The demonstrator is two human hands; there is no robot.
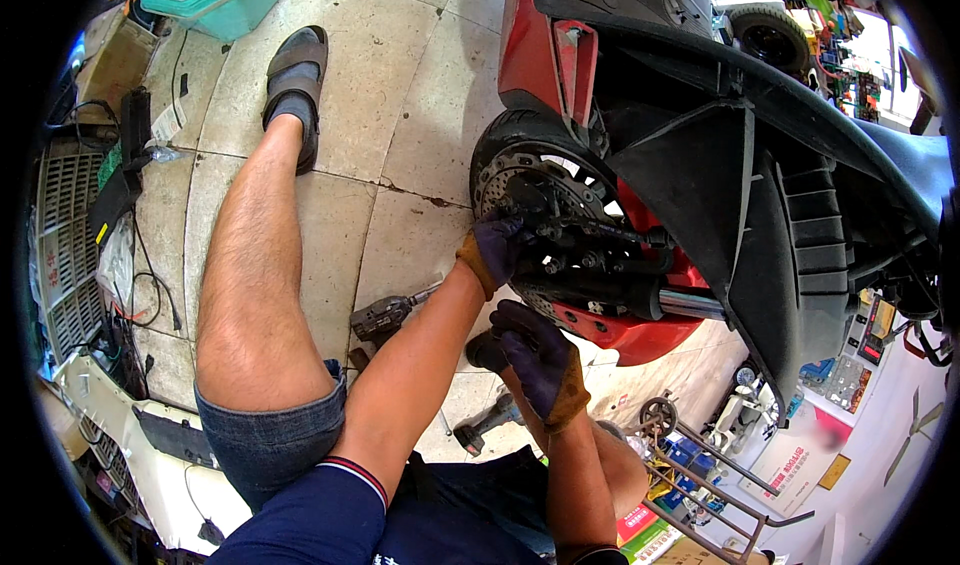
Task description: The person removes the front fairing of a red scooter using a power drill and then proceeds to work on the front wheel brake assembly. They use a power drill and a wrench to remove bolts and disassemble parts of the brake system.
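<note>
A scooter's front wheel [500,137], with a drilled brake disc [494,173], stands ahead of me under red and black bodywork. My left hand [490,250], in a purple and tan glove, is closed at the lower edge of the dark brake caliper [532,203]; its fingertips are partly hidden there. Nearer to me, below the black fork leg [625,290], my right hand [541,363] is raised in a matching glove. Its fingers are bent and pressed together, and whatever they may hold does not show. A gap separates it from the wheel.
Cordless power tools lie on the tiled floor, one [382,317] by my left forearm and another [488,425] between my legs. A teal bin [222,5] stands far left. Loose panels [165,430] line the left side; a metal-framed cart [700,465] is at right.
</note>
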